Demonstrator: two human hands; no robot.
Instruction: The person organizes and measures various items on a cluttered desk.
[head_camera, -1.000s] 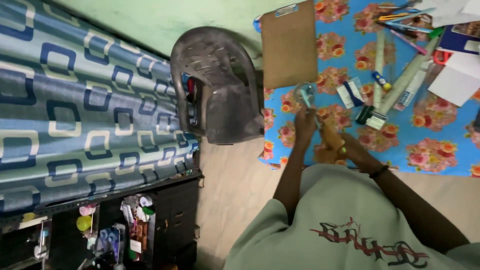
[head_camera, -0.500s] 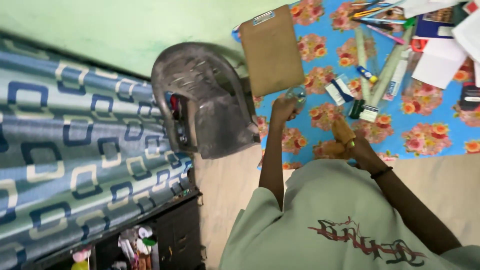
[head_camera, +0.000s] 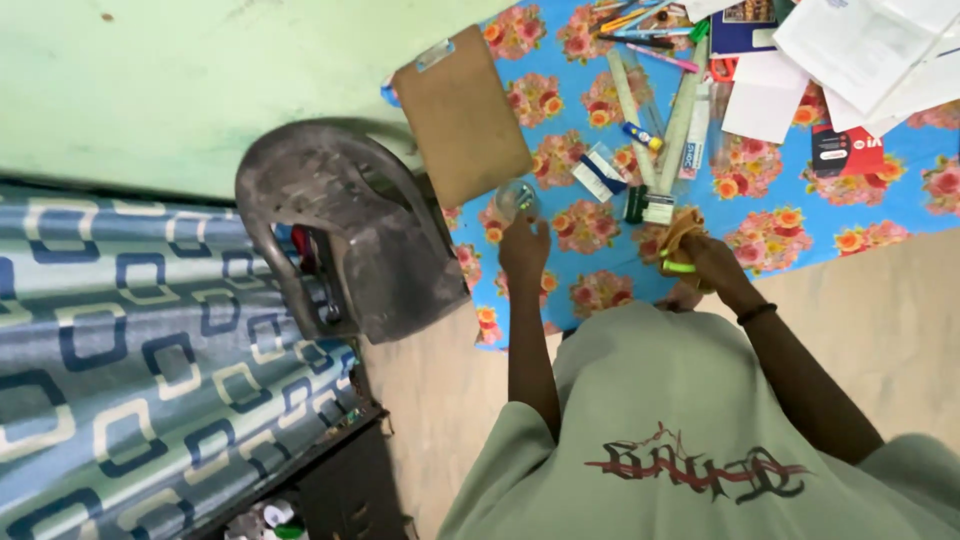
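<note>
While the left hand (head_camera: 524, 248) pinches a small clear round container (head_camera: 514, 199), the right hand (head_camera: 706, 258) clasps a green-handled tool (head_camera: 678, 266) over the blue floral cloth (head_camera: 790, 205).

A small clear round container (head_camera: 515, 198) is held up by the left hand (head_camera: 524, 250) near the left edge of the flowered blue table cover (head_camera: 800, 215), just below the brown clipboard (head_camera: 462, 113). A bright green object (head_camera: 679, 266) is gripped in the right hand (head_camera: 705, 258) near the cover's front edge. Rulers (head_camera: 682, 110), pens (head_camera: 640, 20) and papers (head_camera: 860, 50) are spread toward the far edge. A grey plastic chair (head_camera: 340, 235) is placed beside the cover's left edge.
</note>
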